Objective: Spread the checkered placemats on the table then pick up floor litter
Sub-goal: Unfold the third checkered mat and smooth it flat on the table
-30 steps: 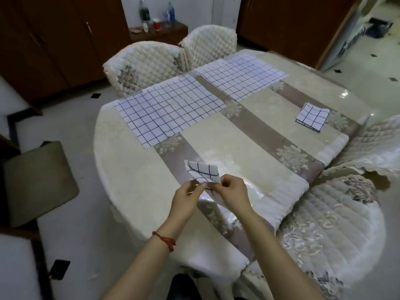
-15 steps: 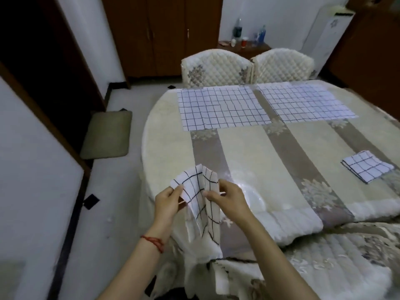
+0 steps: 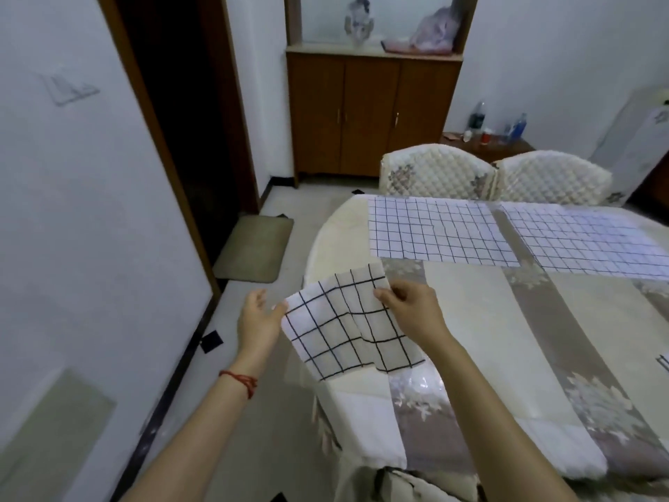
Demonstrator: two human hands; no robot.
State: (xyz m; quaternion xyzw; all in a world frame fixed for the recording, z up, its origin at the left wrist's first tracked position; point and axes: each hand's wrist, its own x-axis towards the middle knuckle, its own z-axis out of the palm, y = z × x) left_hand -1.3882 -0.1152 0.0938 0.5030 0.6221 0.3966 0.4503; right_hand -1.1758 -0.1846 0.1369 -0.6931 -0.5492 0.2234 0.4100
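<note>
While both hands pinch the placemat [image 3: 347, 327], its underside hides — folded.

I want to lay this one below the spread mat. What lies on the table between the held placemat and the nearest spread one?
Only bare tablecloth, seen in the head view, separates the held placemat from the spread placemat.
</note>
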